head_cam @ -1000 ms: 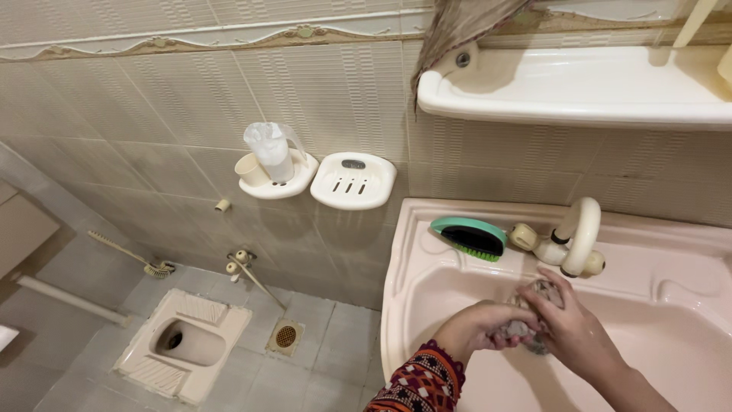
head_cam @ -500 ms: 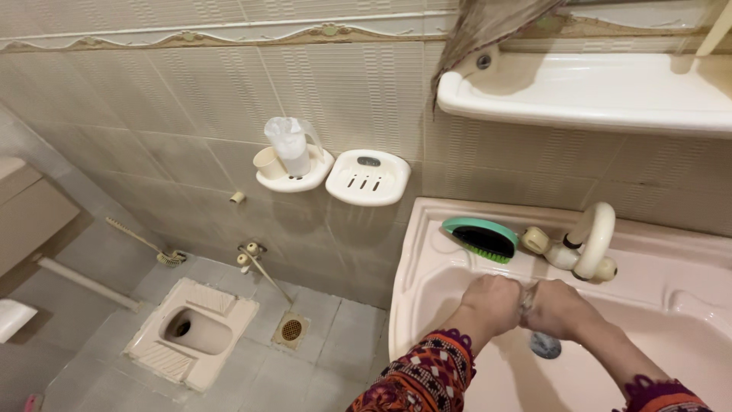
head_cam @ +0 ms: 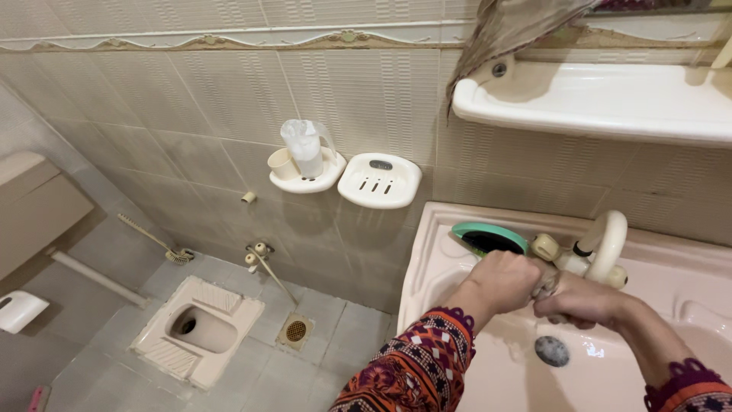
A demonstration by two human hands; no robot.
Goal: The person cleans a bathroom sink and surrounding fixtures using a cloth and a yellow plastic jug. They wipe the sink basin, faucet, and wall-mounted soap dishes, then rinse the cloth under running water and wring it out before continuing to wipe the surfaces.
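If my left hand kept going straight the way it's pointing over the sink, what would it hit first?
Most likely the cream curved tap. The left hand points right, meeting the right hand around a small greyish wad; depth is unclear.

Tiled bathroom: washbasin [head_cam: 427,259], squat toilet [head_cam: 200,329].

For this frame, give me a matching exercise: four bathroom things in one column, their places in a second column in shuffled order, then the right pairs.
Things:
1. scrub brush
2. soap dish
3. drain
4. squat toilet

Places:
A. set into the tiled floor
B. on the wall, right of the cup holder
C. on the basin rim, left of the tap
D. at the bottom of the basin, below the right hand

Pairs: 1-C, 2-B, 3-D, 4-A
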